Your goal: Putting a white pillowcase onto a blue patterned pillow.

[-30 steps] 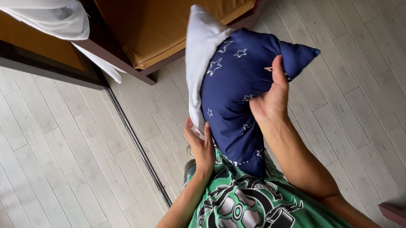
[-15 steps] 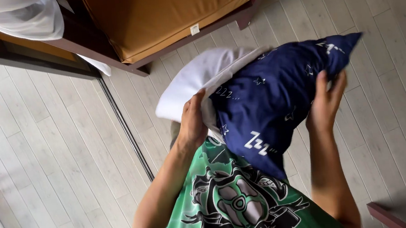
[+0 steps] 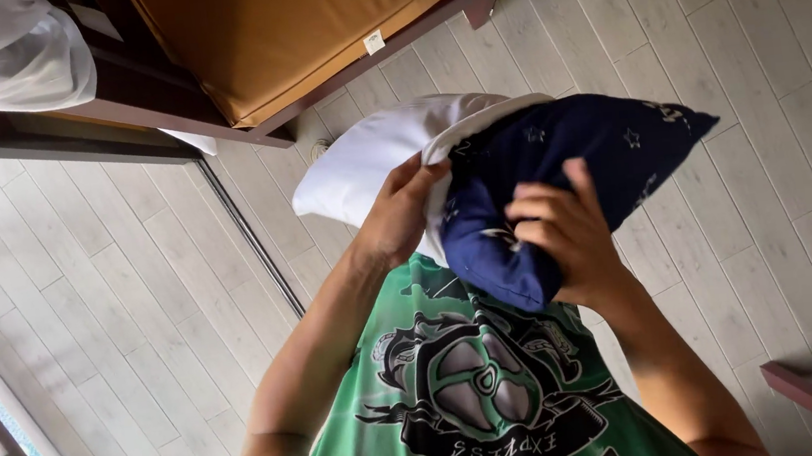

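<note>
At chest height we hold one pillow, half cased.

Our left hand [image 3: 395, 221] pinches the hem of the navy star-print pillowcase [image 3: 562, 176] where the white pillow [image 3: 369, 161] sticks out; our right hand [image 3: 563, 237] is clenched on the case's lower bunched end. One pillow, one case, above the pale plank floor [image 3: 114, 319] and one orange cushion [image 3: 305, 27]. Half a second ago the right hand sat higher, near the far corner.

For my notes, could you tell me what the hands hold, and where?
Left hand grips the white pillow's cover edge; right hand grips the navy star-patterned pillowcase.
</note>
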